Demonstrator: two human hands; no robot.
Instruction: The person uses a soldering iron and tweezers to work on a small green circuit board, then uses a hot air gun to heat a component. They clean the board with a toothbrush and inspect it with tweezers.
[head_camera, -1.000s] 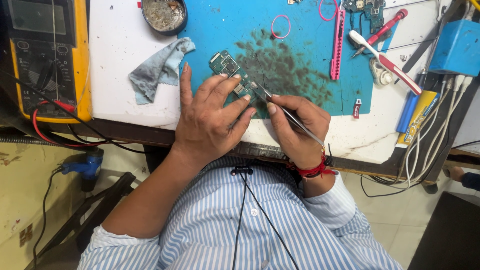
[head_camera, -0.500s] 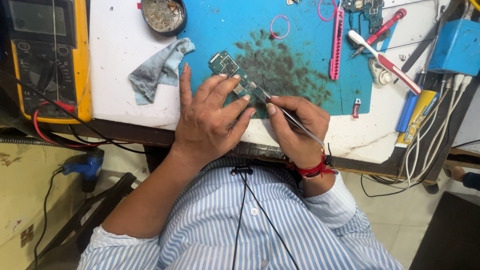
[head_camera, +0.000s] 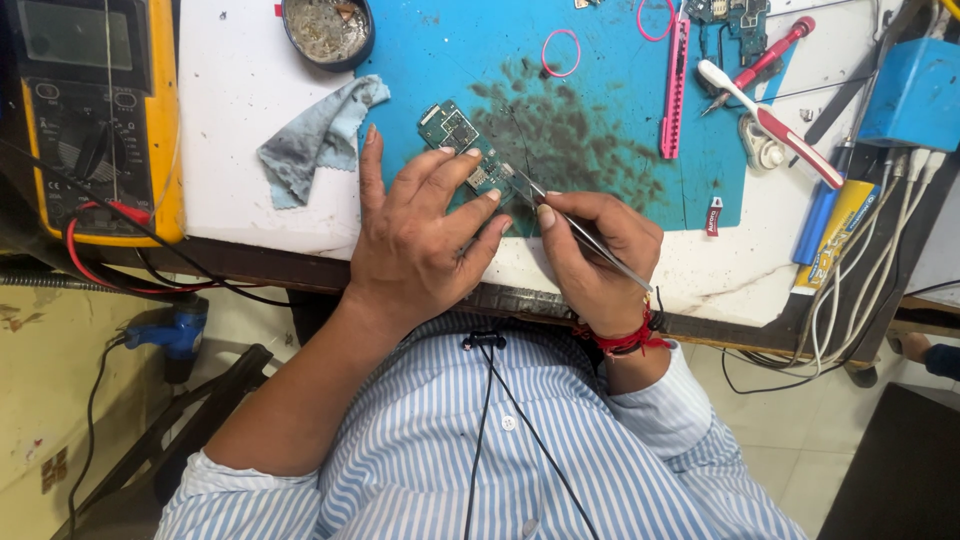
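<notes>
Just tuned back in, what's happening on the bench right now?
A person is working on a small green circuit board lying on the blue mat. The left hand presses the board flat with its fingertips. The right hand holds metal tweezers, their tips at the board's near end. A grey cloth lies left of the board, a yellow multimeter further left. A pink cutter rests on the mat.
</notes>
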